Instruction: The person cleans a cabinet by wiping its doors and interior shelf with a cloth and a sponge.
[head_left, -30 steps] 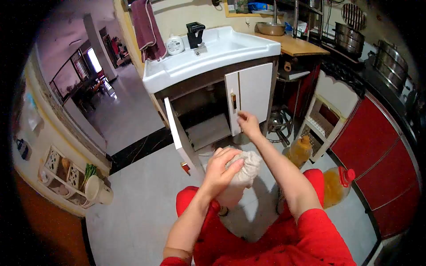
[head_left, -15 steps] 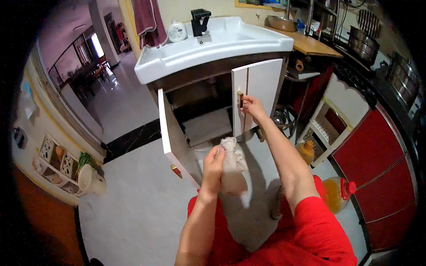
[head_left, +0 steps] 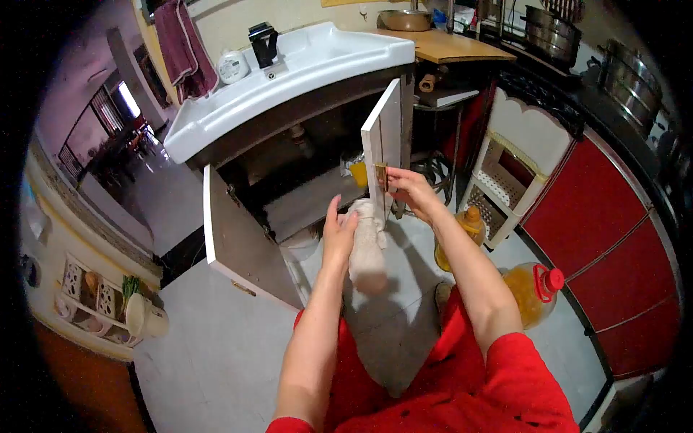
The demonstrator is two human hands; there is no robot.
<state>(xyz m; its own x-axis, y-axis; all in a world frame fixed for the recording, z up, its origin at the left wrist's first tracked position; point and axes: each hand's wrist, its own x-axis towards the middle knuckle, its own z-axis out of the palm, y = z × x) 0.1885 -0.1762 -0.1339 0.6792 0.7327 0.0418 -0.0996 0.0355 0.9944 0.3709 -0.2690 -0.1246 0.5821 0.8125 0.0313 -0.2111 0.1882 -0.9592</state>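
My left hand [head_left: 339, 234] holds a beige cloth bundle [head_left: 368, 252], which hangs between my arms over the floor. The fingers of my right hand [head_left: 410, 189] are closed on the gold handle [head_left: 381, 177] of the right white cabinet door [head_left: 387, 137], which stands ajar. The left cabinet door [head_left: 242, 231] is swung wide. Inside the cabinet under the sink, a yellow item [head_left: 358, 172] shows behind the right door, beside a pale shelf board [head_left: 307, 202].
Above the cabinet is a white sink [head_left: 289, 79] with a black faucet [head_left: 263, 45]. Bottles of yellow liquid [head_left: 530, 294] stand on the floor at right, near a white rack [head_left: 509, 173]. A small shelf [head_left: 94, 299] is at left.
The right cabinet door has swung outward with my right hand on its handle, and the yellow item has come into view. The cloth bundle stays in my left hand. The view has shifted.
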